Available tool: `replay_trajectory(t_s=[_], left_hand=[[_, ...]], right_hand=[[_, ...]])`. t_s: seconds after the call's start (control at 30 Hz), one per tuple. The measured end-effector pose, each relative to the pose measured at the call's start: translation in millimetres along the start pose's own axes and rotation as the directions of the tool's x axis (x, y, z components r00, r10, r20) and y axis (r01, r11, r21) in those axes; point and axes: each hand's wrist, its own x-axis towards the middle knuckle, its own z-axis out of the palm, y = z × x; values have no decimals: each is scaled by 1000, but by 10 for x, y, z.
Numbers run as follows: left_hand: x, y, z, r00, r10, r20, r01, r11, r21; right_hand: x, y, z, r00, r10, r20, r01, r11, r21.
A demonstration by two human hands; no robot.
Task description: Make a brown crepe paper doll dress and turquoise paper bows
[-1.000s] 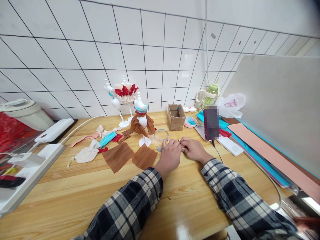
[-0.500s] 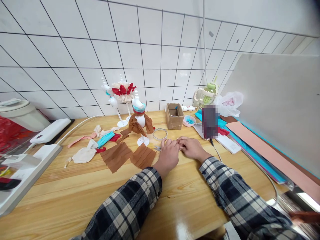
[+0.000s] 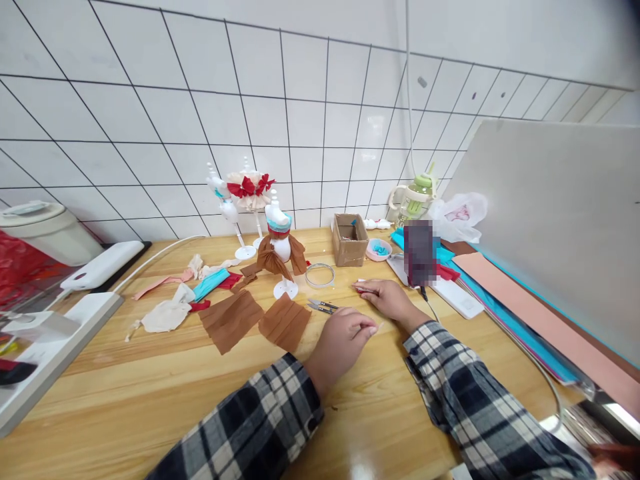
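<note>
My left hand (image 3: 345,341) is over the middle of the table, thumb and forefinger pinched on a tiny pale piece (image 3: 381,327), too small to name. Beyond it and to the right, my right hand (image 3: 387,299) rests low at the tabletop, its fingers together around a small red and white piece (image 3: 359,287), mostly hidden. Dark-bladed thread snips (image 3: 324,307) lie just past my left hand. Two brown cloth pieces (image 3: 233,321) (image 3: 285,323) lie flat to the left. A white mannequin (image 3: 281,249) wearing brown cloth stands behind them, beside a metal hoop (image 3: 320,275).
At the back are a cardboard box (image 3: 350,240), a pink bowl (image 3: 379,250) of blue bits and a green bottle (image 3: 420,197). Cloth scraps (image 3: 167,313) and a power strip (image 3: 65,357) are at left. Coloured sheets (image 3: 540,313) line the right side.
My left hand has drawn away from my right hand, toward me, with its fingers pinched. The snips show more fully now. My right hand has stayed nearly in place. The view has tilted slightly up.
</note>
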Motion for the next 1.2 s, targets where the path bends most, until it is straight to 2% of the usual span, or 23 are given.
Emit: replay_trajectory(t_s=[0.07,0.2,0.23,0.3,0.37,0.43,0.47,0.53,0.57,0.63,0.7,0.77,0.87,0.97,1.07,1.2], left_hand=[[-112,3,-140,995,-101,-26,96,984,-148],[-468,-67,-499,984,-179,-3,162,900,-405],[-564,-106,-606,969,-247,-4,214,845,-490],[-739,-199,-825,922,-387,-17,263,659,-704],[-872,-292,-1026,884,-467,13,247,443,-862],[-940,-375,-1180,877,-481,12,178,303,-936],[-948,-412,-1233,877,-480,3,144,257,-956],[-923,-475,-1293,885,-465,13,109,182,-977],[-900,-499,-1304,889,-457,17,100,158,-982],[-860,-531,-1305,893,-449,25,96,136,-986],[-851,-536,-1300,896,-443,28,97,132,-987],[-871,-522,-1300,900,-436,18,85,136,-987],[-910,-497,-1299,906,-422,14,73,124,-990],[-923,-495,-1288,914,-400,64,101,73,-992],[-921,-501,-1260,923,-375,80,113,67,-991],[-903,-460,-1142,942,-328,68,122,145,-982]], right_hand=[[10,-29,-13,999,28,27,-30,999,42],[-4,-104,-96,1000,10,21,-10,1000,-25],[-28,-128,-136,1000,-19,-3,19,997,-69],[-99,-204,-225,995,-51,-89,38,990,-139],[-173,-350,-278,975,-61,-215,14,977,-213],[-212,-586,-228,958,-113,-264,53,973,-224],[-212,-733,-153,960,-156,-232,105,970,-220],[-177,-1044,82,961,-270,-64,251,943,-217],[-150,-1190,224,940,-340,43,341,915,-215],[-106,-1426,495,908,-393,143,418,873,-250],[-101,-1572,688,934,-324,151,357,874,-331],[-133,-1650,777,948,-283,145,317,872,-373],[-171,-1716,761,958,-272,91,287,902,-323],[-132,-1754,688,970,-217,-105,198,966,-168],[-86,-1736,648,933,-237,-270,222,971,-84],[-121,-1641,642,914,-335,-229,303,939,-163]])
